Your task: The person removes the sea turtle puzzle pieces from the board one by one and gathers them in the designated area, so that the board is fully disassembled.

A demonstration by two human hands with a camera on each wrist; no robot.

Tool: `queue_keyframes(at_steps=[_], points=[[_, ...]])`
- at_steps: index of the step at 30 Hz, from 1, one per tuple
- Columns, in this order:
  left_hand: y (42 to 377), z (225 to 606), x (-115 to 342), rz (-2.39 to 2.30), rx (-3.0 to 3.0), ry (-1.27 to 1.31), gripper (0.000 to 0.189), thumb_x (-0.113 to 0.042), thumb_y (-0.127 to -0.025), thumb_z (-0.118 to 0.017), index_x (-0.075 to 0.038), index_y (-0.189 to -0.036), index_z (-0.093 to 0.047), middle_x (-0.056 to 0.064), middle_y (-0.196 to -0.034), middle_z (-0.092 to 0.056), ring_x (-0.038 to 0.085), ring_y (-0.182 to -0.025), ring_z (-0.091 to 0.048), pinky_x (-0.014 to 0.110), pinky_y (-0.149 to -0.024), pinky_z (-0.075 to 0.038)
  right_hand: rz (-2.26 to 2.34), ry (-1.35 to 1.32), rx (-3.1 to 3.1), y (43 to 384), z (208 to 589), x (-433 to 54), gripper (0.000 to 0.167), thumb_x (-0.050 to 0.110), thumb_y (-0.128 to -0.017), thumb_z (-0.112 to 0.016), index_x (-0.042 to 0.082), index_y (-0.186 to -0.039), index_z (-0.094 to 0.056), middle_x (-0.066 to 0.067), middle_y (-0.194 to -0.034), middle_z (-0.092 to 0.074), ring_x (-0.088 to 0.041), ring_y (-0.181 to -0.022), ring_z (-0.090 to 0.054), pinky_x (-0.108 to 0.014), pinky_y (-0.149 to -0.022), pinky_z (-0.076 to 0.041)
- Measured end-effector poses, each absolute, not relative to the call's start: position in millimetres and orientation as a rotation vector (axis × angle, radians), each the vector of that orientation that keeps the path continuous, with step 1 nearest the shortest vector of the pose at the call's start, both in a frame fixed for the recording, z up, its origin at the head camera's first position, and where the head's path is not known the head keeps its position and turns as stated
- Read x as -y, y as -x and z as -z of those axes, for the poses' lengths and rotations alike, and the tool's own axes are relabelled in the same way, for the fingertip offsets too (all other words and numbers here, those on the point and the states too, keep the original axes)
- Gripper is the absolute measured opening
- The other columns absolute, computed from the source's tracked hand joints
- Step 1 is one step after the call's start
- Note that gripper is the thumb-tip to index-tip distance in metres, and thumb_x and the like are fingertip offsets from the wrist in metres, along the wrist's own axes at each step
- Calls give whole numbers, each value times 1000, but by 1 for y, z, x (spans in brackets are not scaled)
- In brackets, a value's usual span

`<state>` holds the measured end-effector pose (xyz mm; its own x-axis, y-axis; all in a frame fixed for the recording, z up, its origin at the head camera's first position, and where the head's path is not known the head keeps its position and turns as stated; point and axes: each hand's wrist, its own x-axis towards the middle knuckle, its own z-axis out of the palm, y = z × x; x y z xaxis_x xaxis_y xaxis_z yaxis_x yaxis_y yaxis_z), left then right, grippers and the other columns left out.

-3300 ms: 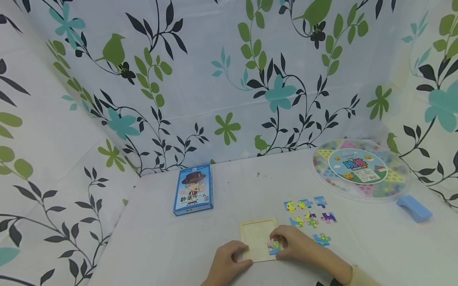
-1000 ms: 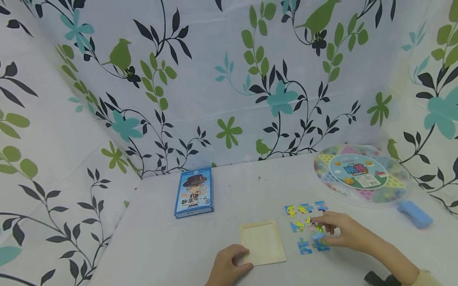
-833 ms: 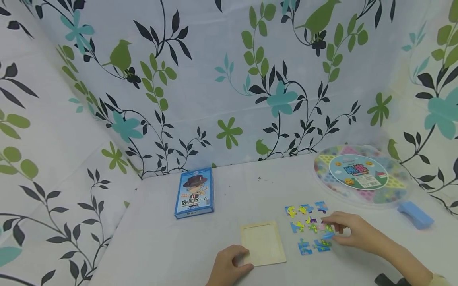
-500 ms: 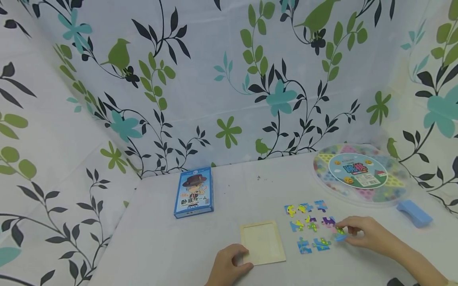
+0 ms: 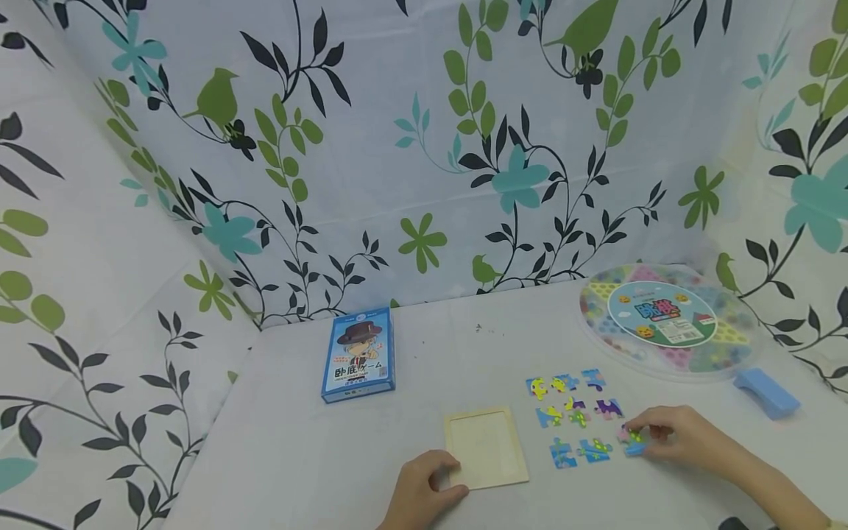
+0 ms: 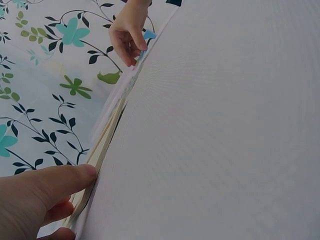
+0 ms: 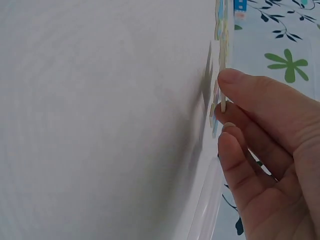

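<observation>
In the head view, my left hand (image 5: pixel 424 486) holds a square wooden puzzle tray (image 5: pixel 486 482) by its left edge. The left wrist view shows the thumb (image 6: pixel 65 182) against that tray's rim, other fingers partly hidden below. My right hand (image 5: pixel 682 442) pinches a pink, green and blue jigsaw piece (image 5: pixel 634 445) between thumb and index finger, at the right end of the nearest row of pieces. Edge-on in the right wrist view, the piece (image 7: pixel 223 102) sits between those fingertips. Beside it lie several loose jigsaw pieces (image 5: pixel 594 450), spaced in rows.
A blue card-game box (image 5: pixel 359 355) lies at the back left. At the back right is a round, clear-cased board game (image 5: pixel 665 316), with a light-blue block-like object (image 5: pixel 767 394) in front. A leaf-patterned cloth (image 5: pixel 424 147) hangs behind the white table.
My right hand has taken the jigsaw piece out of the tray and carried it right, past the other pieces, then slightly lower beside the front row. The left hand stays at the tray.
</observation>
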<state>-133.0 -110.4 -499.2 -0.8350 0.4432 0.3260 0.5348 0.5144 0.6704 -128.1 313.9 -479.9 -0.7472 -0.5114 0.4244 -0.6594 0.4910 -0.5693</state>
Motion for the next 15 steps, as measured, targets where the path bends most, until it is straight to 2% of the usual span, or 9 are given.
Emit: queue_keyframes(at_steps=[5, 13, 15], points=[[131, 500, 111, 1248, 2649, 831, 24, -25, -70, -76, -14, -88, -64, -9, -88, -60, 0, -60, -43, 18, -54, -40, -1052, -1035, 2551, 129, 481, -311, 31, 3, -65, -76, 8, -94, -67, 5, -88, -64, -4, -65, -49, -22, -51, -40], [133, 496, 110, 1234, 2657, 867, 26, -26, -71, -75, -13, -91, -64, -7, -90, -60, 0, -61, -43, 18, -54, -40, -895, -990, 2686, 127, 478, -309, 25, 9, -64, -77, 11, -88, -71, 11, -86, -55, -4, -78, -52, -26, -62, -46], [134, 492, 112, 1207, 2724, 872, 27, -29, -72, -74, -14, -92, -64, -8, -91, -60, 0, -61, -43, 18, -54, -40, -876, -1002, 2659, 125, 478, -307, 26, 10, -63, -78, 11, -88, -70, 10, -86, -54, -5, -78, -52, -26, -61, -46]])
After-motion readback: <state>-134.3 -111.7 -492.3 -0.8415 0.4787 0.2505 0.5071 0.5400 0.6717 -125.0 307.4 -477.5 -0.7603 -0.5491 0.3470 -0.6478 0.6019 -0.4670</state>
